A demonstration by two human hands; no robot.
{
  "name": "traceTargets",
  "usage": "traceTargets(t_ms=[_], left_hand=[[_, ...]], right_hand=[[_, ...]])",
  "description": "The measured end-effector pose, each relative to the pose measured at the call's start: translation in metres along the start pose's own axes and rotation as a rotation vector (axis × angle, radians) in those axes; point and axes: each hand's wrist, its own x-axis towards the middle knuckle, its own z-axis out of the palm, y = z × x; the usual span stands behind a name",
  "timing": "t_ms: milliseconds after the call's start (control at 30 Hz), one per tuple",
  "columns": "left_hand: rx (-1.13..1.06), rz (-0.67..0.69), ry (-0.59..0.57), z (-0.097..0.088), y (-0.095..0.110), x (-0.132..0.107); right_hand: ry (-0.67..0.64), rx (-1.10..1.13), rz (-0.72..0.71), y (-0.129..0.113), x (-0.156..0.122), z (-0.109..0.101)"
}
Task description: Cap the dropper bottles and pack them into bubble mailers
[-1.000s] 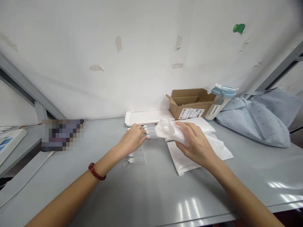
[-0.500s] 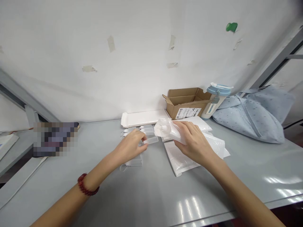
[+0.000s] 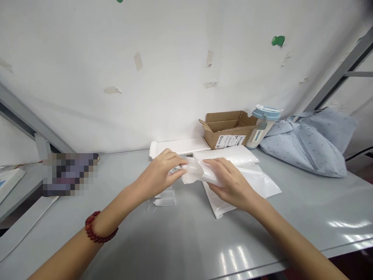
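Note:
My left hand (image 3: 161, 173) pinches the end of a small clear plastic bottle (image 3: 190, 167), whose body reaches into the mouth of a white pouch. My right hand (image 3: 231, 182) is closed around that white pouch (image 3: 192, 177), which is tilted with its mouth facing left. What else lies inside the pouch I cannot make out. Beneath and beside my left hand, more small clear bottles (image 3: 165, 202) with loops lie on the grey table (image 3: 131, 241), some hidden by the hand. Flat white pouches (image 3: 262, 181) lie stacked beneath and beyond my right hand.
A long white box (image 3: 180, 146) lies against the wall. To its right stand an open cardboard box (image 3: 230, 130) and a blue-lidded cup (image 3: 262, 126). A pale blue cloth bag (image 3: 309, 149) rests at far right. A blurred-out dark object (image 3: 70, 173) and a cable (image 3: 29, 227) lie left.
My left hand has lifted a bottle off the table and brought it right, into the pouch's mouth. My right hand has moved the pouch slightly left and down.

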Motion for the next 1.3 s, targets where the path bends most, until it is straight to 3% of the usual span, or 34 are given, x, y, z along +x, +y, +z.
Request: traceTargets(t_ms=[200, 333, 467, 567, 667, 767, 800, 867, 933, 1000, 1167, 1300], left_hand=[[0.045, 0.016, 0.094, 0.014, 0.018, -0.007], [-0.047, -0.032, 0.138, 0.019, 0.026, -0.006], [-0.191, -0.158, 0.035, 0.019, 0.035, -0.001], [-0.258, -0.168, -0.012, 0.016, 0.042, -0.002], [-0.302, -0.231, 0.133, 0.012, 0.042, -0.006], [-0.287, -0.483, 0.309, 0.008, 0.035, -0.009], [-0.320, -0.566, 0.304, 0.007, 0.033, -0.010], [-0.499, -0.661, 0.163, 0.006, 0.028, -0.011], [-0.722, -0.687, -0.024, 0.008, 0.026, -0.012], [-0.846, -0.714, -0.126, 0.013, 0.026, -0.015], [-0.889, -0.750, -0.087, 0.026, 0.033, -0.025], [-0.917, -0.775, 0.003, 0.029, 0.037, -0.028]], right_hand=[[-0.014, 0.032, -0.021, -0.004, 0.000, 0.003], [0.008, 0.043, -0.027, -0.003, -0.001, 0.003], [0.003, 0.066, -0.047, -0.006, -0.001, 0.003], [-0.018, 0.084, -0.062, -0.007, -0.001, 0.004], [0.002, 0.077, -0.076, -0.007, -0.001, 0.002], [0.050, 0.053, -0.084, -0.007, 0.000, 0.000], [0.063, 0.048, -0.093, -0.008, 0.000, 0.000], [0.074, 0.051, -0.125, -0.010, 0.000, 0.000], [0.057, 0.062, -0.173, -0.015, 0.000, 0.002], [0.026, 0.070, -0.222, -0.020, -0.001, 0.004], [-0.018, 0.040, -0.293, -0.030, -0.004, 0.008], [0.027, -0.057, -0.355, -0.035, -0.003, 0.008]])
